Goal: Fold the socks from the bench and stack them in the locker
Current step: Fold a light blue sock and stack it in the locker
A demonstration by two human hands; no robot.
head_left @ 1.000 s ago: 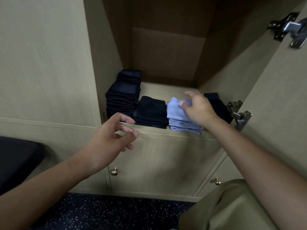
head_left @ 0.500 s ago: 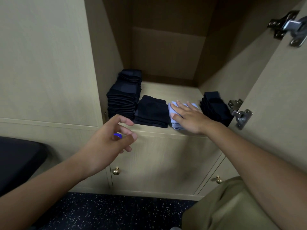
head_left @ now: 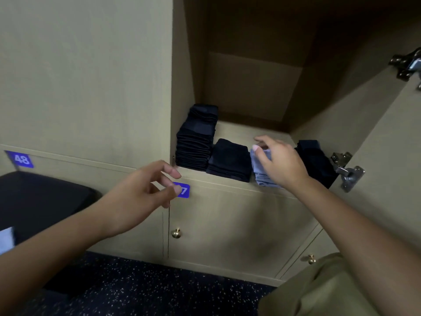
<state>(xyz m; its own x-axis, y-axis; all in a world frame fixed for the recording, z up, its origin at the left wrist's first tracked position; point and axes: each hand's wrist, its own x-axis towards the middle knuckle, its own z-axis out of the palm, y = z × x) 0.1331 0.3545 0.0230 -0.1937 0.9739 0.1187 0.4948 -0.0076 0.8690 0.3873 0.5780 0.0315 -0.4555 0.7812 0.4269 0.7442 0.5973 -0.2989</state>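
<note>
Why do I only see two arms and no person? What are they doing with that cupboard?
The camera sits on the person's head and looks down, so you see only their own arms, as you would see yours. The cupboard is an open locker with folded socks on its shelf. There are four piles: a tall dark stack on the left, a lower dark pile, a light blue pile, and another dark pile on the right. The right hand is over the blue pile, with its thumb and fingers at the top sock, though I can't tell how firmly it grips. The left hand floats in front of the locker, loosely curled, holding nothing. The black thing at the left is a bench.
</note>
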